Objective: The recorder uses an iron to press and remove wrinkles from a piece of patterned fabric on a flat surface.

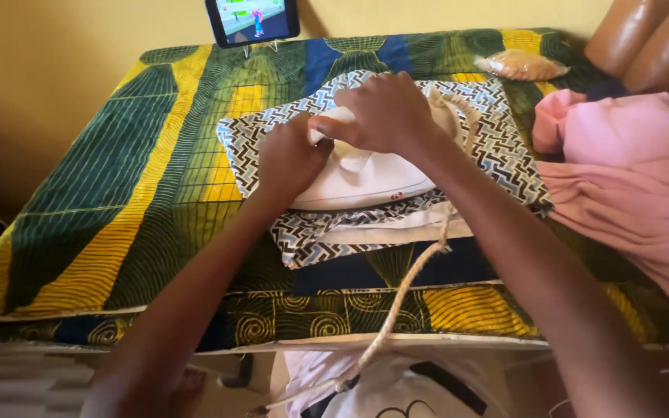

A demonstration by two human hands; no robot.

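In the head view, both forearms are stretched forward over the near edge of the table [56, 255], which is draped in a green, yellow and blue patterned cloth. The right hand [385, 112] is laid knuckles-up on the handle of a white iron [365, 182], its fingers curled down and closed around the handle. The left hand [289, 159] is bent at the wrist and pressed against the iron's left end, its fingertips tucked in by the right hand's thumb; whether anything is pinched there cannot be told.

The iron is seen flat, sole down, near the table's middle, on a folded black-and-white zigzag fabric [505, 166]. Its body is smooth, white and rounded, with a small red mark on the side. A beige braided cord [404, 286] is run from the iron over the near edge and down.

At the right edge a pink garment [629, 186] is heaped, touching the fabric. A tablet [253, 19] is propped at the far edge, and a clear bag [522, 66] lies by the far right corner.
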